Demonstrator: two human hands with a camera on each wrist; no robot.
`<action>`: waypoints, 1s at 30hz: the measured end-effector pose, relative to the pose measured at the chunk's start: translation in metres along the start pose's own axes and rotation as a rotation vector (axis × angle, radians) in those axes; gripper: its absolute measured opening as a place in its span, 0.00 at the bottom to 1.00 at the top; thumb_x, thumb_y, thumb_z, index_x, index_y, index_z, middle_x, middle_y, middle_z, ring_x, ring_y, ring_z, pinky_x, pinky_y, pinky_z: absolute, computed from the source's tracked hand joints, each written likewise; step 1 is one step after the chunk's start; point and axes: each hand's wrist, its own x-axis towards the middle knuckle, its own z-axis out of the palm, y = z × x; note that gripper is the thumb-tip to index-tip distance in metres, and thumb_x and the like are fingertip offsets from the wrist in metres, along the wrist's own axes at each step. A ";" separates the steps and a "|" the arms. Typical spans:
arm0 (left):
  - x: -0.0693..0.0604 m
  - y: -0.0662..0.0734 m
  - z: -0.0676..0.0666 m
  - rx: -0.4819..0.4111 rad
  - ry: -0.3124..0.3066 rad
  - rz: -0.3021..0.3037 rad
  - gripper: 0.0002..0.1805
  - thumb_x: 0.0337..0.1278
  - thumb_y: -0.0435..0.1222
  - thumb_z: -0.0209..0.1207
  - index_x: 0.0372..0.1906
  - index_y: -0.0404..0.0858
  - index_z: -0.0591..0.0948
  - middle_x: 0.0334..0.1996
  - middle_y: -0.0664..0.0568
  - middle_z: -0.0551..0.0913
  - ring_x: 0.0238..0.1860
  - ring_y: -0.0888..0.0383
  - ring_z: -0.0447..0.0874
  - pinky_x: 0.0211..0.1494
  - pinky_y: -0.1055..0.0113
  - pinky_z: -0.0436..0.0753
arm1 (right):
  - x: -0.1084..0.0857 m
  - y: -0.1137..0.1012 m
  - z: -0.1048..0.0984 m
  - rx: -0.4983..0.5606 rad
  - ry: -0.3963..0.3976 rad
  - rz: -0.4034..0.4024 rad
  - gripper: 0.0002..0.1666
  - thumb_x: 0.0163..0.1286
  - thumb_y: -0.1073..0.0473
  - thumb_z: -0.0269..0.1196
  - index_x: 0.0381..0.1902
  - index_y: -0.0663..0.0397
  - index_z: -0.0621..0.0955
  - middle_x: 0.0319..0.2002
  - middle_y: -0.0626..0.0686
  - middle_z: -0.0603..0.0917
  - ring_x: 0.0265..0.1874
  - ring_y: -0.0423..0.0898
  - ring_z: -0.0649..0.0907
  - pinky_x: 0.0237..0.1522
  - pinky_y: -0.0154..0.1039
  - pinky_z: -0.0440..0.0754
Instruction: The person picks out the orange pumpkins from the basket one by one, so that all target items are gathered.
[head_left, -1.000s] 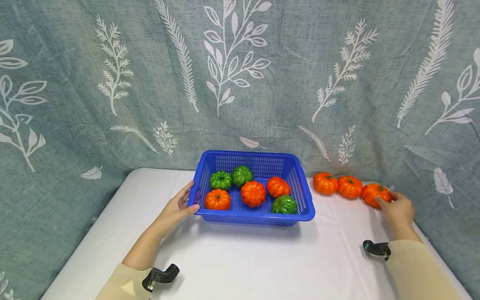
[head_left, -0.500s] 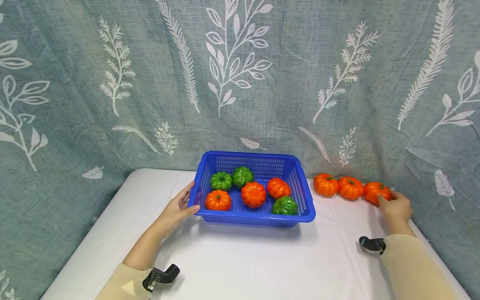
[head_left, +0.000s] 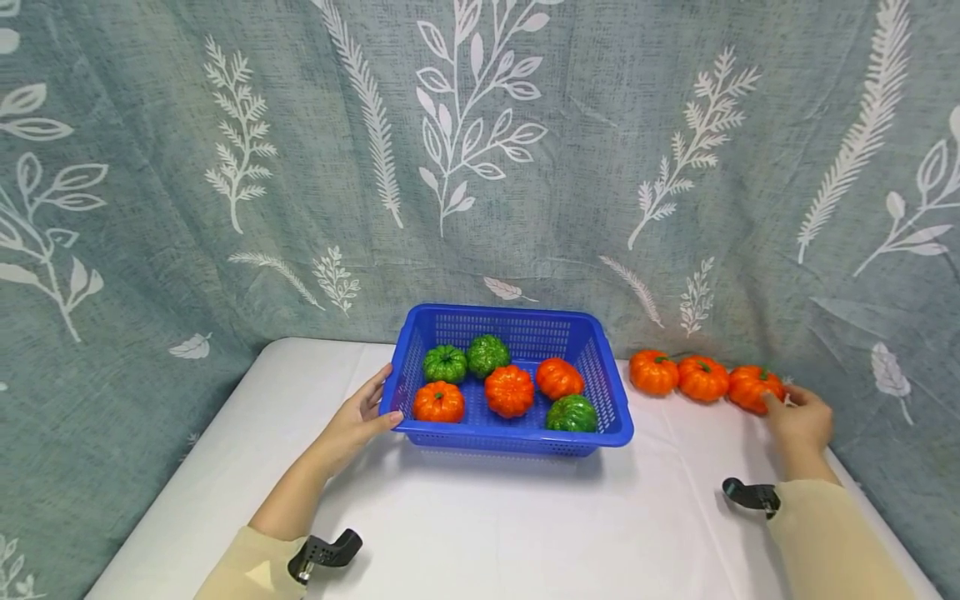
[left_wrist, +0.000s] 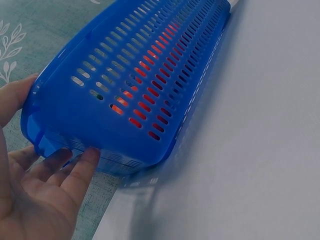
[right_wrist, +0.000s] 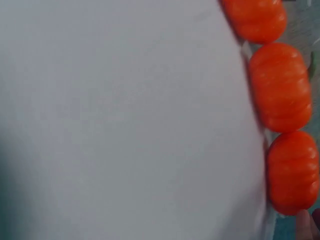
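My left hand (head_left: 348, 429) grips the left end of the blue basket (head_left: 510, 433), thumb on its rim; in the left wrist view the fingers of that hand (left_wrist: 45, 195) lie against the perforated basket (left_wrist: 75, 115). Inside the basket are several small pumpkins, orange (head_left: 510, 391) and green (head_left: 572, 414). My right hand (head_left: 802, 425) holds the right end of the rightmost orange pumpkin (head_left: 753, 388) between thumb and fingers. In the right wrist view only fingertips (right_wrist: 306, 225) show at that pumpkin's end (right_wrist: 292, 175); the far fingers are hidden.
Two more orange pumpkins (head_left: 653, 372) (head_left: 702, 379) stand in a row between the basket and the held one, along the back edge of the white table (head_left: 487, 517). A grey-green patterned cloth (head_left: 555, 183) hangs behind and at both sides.
The rightmost pumpkin has turned and shifted slightly back, more in line with its neighbours, with my right hand on it. My left hand and the basket have stayed put.
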 end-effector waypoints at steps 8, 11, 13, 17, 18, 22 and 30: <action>-0.001 0.000 0.001 -0.005 -0.006 0.012 0.46 0.67 0.29 0.59 0.81 0.40 0.46 0.78 0.37 0.52 0.74 0.36 0.58 0.67 0.60 0.73 | -0.026 -0.022 -0.008 0.066 0.016 -0.007 0.31 0.72 0.45 0.59 0.63 0.63 0.78 0.63 0.64 0.77 0.30 0.27 0.72 0.26 0.21 0.71; -0.001 0.001 0.001 -0.017 -0.007 0.009 0.46 0.67 0.29 0.59 0.81 0.40 0.45 0.78 0.37 0.51 0.74 0.37 0.58 0.67 0.62 0.73 | -0.045 -0.035 -0.007 0.096 0.003 -0.064 0.30 0.73 0.46 0.59 0.62 0.62 0.79 0.58 0.62 0.79 0.28 0.23 0.70 0.25 0.20 0.72; -0.001 0.002 0.002 -0.027 -0.006 0.006 0.46 0.67 0.29 0.59 0.81 0.41 0.45 0.78 0.37 0.50 0.75 0.37 0.57 0.67 0.63 0.73 | -0.058 -0.044 -0.005 0.115 -0.006 -0.110 0.30 0.73 0.46 0.59 0.62 0.62 0.79 0.52 0.57 0.81 0.29 0.24 0.71 0.24 0.20 0.74; -0.001 0.001 0.002 -0.030 -0.006 0.004 0.47 0.66 0.30 0.60 0.81 0.40 0.45 0.78 0.37 0.50 0.75 0.37 0.57 0.66 0.64 0.73 | -0.079 -0.057 -0.002 0.142 -0.025 -0.187 0.29 0.73 0.45 0.61 0.61 0.61 0.80 0.38 0.41 0.81 0.29 0.22 0.74 0.27 0.20 0.75; -0.001 0.000 0.002 -0.029 -0.007 0.004 0.47 0.66 0.30 0.61 0.81 0.40 0.45 0.78 0.36 0.51 0.74 0.36 0.57 0.66 0.63 0.74 | -0.084 -0.060 -0.002 0.146 -0.025 -0.209 0.29 0.73 0.45 0.61 0.61 0.61 0.80 0.35 0.37 0.80 0.29 0.21 0.74 0.28 0.20 0.75; 0.000 -0.002 0.002 -0.026 -0.008 0.005 0.49 0.65 0.32 0.63 0.81 0.40 0.45 0.78 0.36 0.51 0.75 0.36 0.57 0.67 0.63 0.73 | -0.101 -0.072 0.001 0.155 -0.033 -0.300 0.27 0.72 0.46 0.62 0.59 0.60 0.81 0.33 0.30 0.77 0.30 0.22 0.75 0.29 0.21 0.74; -0.001 0.001 0.001 -0.039 -0.002 -0.002 0.47 0.67 0.28 0.59 0.81 0.41 0.45 0.79 0.37 0.50 0.75 0.37 0.56 0.67 0.63 0.72 | -0.135 -0.108 0.022 0.243 -0.102 -0.446 0.21 0.72 0.52 0.64 0.55 0.61 0.83 0.39 0.34 0.79 0.37 0.26 0.78 0.35 0.19 0.76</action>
